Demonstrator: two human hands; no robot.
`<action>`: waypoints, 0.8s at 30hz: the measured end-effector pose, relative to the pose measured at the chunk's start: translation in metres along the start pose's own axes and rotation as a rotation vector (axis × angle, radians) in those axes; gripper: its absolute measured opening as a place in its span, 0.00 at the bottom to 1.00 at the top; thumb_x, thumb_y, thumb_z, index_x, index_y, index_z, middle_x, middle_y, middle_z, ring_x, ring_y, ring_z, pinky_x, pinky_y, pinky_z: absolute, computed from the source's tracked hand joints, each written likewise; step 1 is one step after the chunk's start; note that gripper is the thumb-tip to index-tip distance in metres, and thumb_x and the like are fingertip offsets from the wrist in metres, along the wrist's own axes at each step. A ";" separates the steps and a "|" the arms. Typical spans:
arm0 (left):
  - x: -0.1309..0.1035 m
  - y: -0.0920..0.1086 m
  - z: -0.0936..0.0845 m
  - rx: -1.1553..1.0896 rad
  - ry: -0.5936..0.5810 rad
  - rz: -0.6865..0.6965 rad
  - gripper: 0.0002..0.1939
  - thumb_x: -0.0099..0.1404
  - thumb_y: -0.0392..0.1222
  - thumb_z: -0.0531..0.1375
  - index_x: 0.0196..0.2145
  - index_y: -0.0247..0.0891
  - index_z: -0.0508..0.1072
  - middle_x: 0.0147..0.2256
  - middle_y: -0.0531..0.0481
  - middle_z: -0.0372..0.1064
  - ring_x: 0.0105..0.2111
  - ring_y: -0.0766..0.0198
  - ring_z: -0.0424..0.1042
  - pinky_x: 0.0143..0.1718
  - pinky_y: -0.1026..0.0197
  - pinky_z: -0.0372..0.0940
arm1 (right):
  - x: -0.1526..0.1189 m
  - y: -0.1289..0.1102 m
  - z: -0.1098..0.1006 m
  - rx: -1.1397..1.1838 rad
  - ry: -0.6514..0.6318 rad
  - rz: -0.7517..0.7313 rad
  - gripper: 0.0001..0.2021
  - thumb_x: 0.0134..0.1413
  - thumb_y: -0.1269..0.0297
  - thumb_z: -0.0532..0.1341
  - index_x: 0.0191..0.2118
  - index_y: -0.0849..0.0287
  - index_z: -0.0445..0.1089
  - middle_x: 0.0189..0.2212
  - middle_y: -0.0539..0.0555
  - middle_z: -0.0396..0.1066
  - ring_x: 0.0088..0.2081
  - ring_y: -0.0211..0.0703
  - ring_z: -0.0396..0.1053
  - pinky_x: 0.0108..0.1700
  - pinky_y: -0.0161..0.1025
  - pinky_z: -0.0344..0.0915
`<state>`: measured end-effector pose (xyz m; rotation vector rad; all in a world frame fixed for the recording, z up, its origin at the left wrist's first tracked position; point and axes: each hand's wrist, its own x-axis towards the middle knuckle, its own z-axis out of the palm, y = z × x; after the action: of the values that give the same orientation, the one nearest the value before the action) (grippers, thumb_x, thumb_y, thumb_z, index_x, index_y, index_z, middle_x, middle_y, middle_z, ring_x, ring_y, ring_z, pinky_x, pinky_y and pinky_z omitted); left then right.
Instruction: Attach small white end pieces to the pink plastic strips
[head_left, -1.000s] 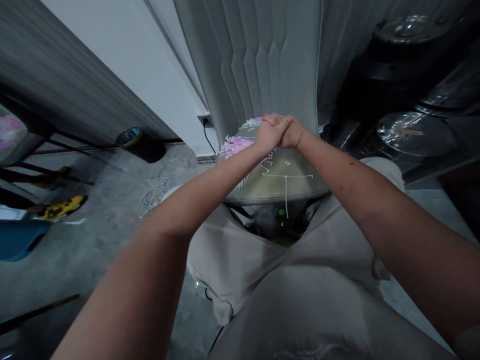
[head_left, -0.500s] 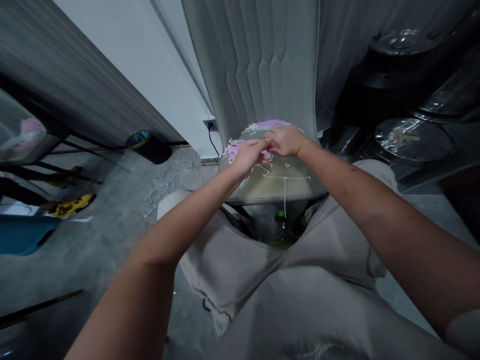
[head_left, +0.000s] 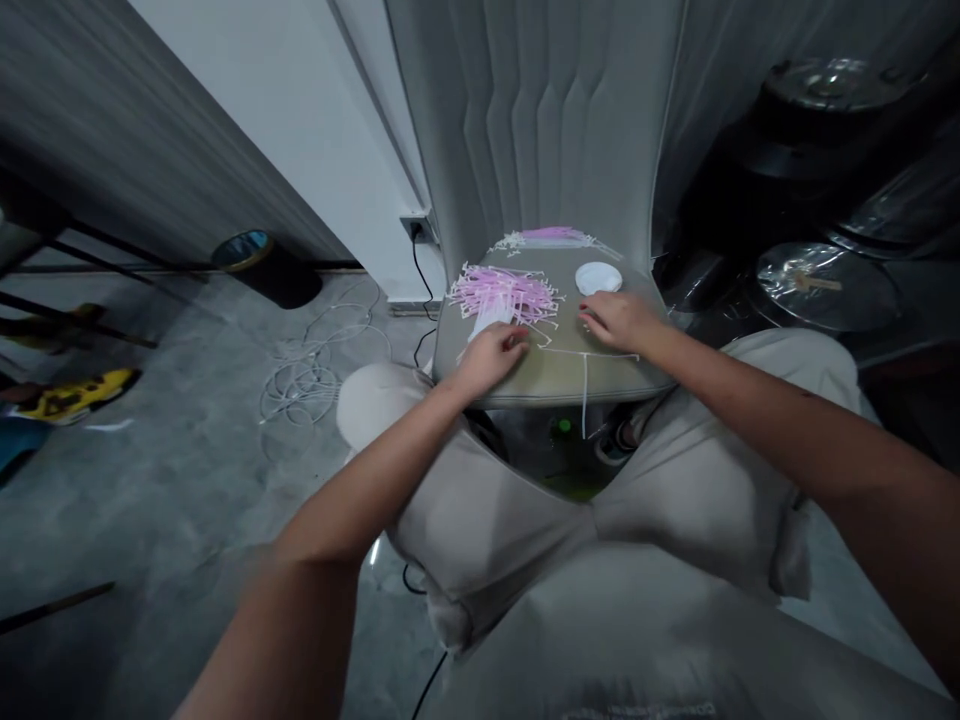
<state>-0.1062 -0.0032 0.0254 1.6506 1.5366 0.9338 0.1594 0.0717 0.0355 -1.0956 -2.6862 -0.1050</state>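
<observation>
My left hand is low over the left of the chair seat, its fingers loosely bent and parted, with nothing visible in them. Just beyond it lies a loose pile of thin pink and white strips with knobbed ends; white strips spread toward the hand. My right hand hovers on the seat's right side, thumb and fingers apart. Close beyond its fingertips is a white round dish or lid. Between the hands, toward the front, a thin white T-shaped piece hangs its stem over the seat edge.
A second pink and white bundle rests against the backrest. On the floor at left are a black bin and coiled white cable. Plastic-wrapped round items stand at right. A green-capped bottle is under the seat.
My hands were together over the pile and have moved apart, left hand nearer me, right hand to the right. The white round dish and more of the pile now show. The view has shifted slightly.
</observation>
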 end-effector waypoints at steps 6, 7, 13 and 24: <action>0.018 -0.007 0.012 0.432 -0.220 0.365 0.16 0.63 0.36 0.55 0.47 0.41 0.77 0.46 0.43 0.74 0.48 0.53 0.71 0.55 0.52 0.62 | 0.012 -0.054 0.020 0.090 -0.057 -0.053 0.16 0.65 0.56 0.53 0.48 0.60 0.70 0.42 0.60 0.75 0.43 0.52 0.71 0.42 0.44 0.63; 0.021 -0.008 0.013 0.452 -0.238 0.379 0.15 0.64 0.36 0.55 0.46 0.41 0.77 0.46 0.43 0.74 0.48 0.53 0.71 0.54 0.52 0.62 | 0.012 -0.057 0.023 0.095 -0.070 -0.050 0.15 0.64 0.56 0.54 0.46 0.60 0.71 0.42 0.60 0.74 0.42 0.53 0.71 0.42 0.44 0.63; 0.033 -0.015 0.015 0.545 -0.310 0.508 0.13 0.66 0.37 0.54 0.44 0.38 0.77 0.43 0.43 0.76 0.46 0.52 0.72 0.50 0.53 0.64 | 0.007 -0.061 0.030 0.087 -0.112 -0.032 0.13 0.63 0.57 0.56 0.40 0.60 0.74 0.39 0.59 0.73 0.40 0.52 0.69 0.41 0.45 0.63; 0.037 -0.015 0.016 0.484 -0.263 0.576 0.16 0.67 0.34 0.54 0.50 0.33 0.73 0.42 0.43 0.73 0.42 0.58 0.72 0.45 0.57 0.67 | 0.010 -0.045 0.039 0.407 0.000 -0.058 0.06 0.60 0.67 0.57 0.34 0.60 0.70 0.33 0.56 0.73 0.37 0.45 0.70 0.40 0.40 0.65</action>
<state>-0.0983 0.0342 0.0060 2.5350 1.1765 0.5964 0.1140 0.0519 0.0014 -0.8887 -2.5764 0.4128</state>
